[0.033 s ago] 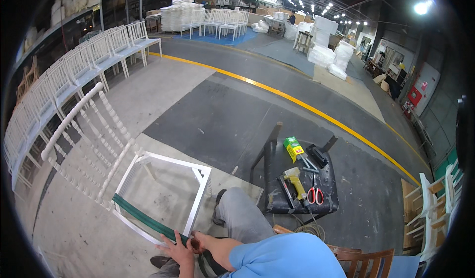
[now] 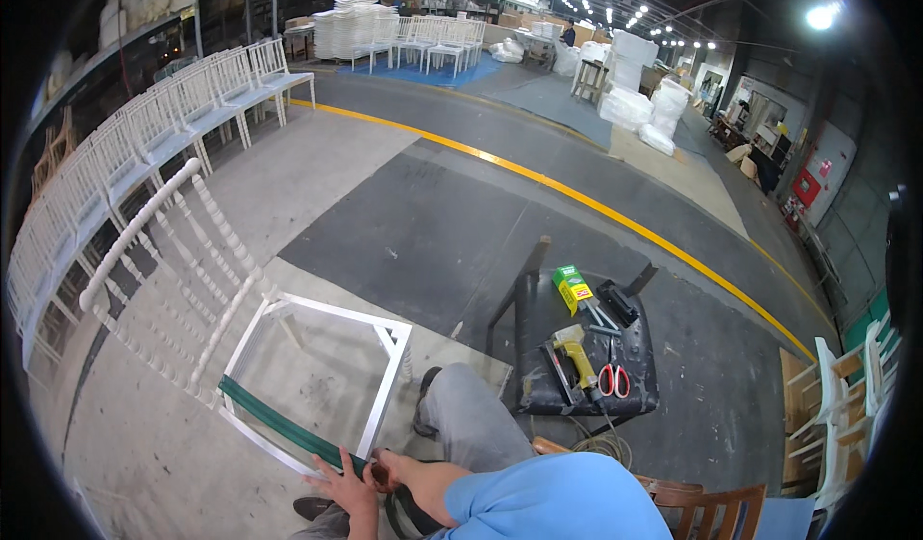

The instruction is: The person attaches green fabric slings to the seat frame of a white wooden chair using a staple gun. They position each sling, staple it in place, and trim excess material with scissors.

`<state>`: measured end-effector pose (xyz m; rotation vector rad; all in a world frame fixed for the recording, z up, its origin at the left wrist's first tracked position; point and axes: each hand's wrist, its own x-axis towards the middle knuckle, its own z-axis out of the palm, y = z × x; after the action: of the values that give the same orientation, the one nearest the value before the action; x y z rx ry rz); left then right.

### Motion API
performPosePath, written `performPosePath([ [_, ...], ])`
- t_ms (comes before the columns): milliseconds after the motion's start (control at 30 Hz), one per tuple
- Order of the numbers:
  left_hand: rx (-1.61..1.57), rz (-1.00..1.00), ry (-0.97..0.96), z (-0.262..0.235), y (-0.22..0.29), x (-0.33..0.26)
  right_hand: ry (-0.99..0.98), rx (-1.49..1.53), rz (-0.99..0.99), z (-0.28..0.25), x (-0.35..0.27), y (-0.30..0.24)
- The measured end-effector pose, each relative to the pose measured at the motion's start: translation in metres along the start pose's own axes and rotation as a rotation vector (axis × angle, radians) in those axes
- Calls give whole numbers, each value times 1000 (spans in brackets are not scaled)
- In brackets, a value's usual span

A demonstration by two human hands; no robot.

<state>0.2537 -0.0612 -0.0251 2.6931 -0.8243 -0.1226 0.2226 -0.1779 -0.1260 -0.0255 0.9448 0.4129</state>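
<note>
In front of me stands a white chair (image 2: 386,381) with a turned-spindle back and a seat frame that has no panel in it. Along its near side rail runs a dark green webbing strap (image 2: 288,428), from the backrest end to the front corner. My left hand (image 2: 346,490) lies at that corner, fingers spread and touching the strap. Right beside it, my right hand (image 2: 386,467) is closed on the strap, its fingertips partly hidden. A loose green tail hangs below the hands.
To my right, a black padded stool (image 2: 630,348) carries a yellow staple gun (image 2: 577,355), red-handled scissors (image 2: 615,380), a green-yellow box (image 2: 572,290) and a black tool (image 2: 617,303). A hose (image 2: 615,449) coils below. White chairs (image 2: 144,146) line the left.
</note>
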Motion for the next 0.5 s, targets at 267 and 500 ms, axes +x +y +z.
performPosePath([
  [267, -9, 41, 23, 10, 3, 10, 26, 14, -19, 2, 14, -18],
  [500, -8, -3, 27, 19, -6, 12, 41, -69, -121, 23, 33, -54],
])
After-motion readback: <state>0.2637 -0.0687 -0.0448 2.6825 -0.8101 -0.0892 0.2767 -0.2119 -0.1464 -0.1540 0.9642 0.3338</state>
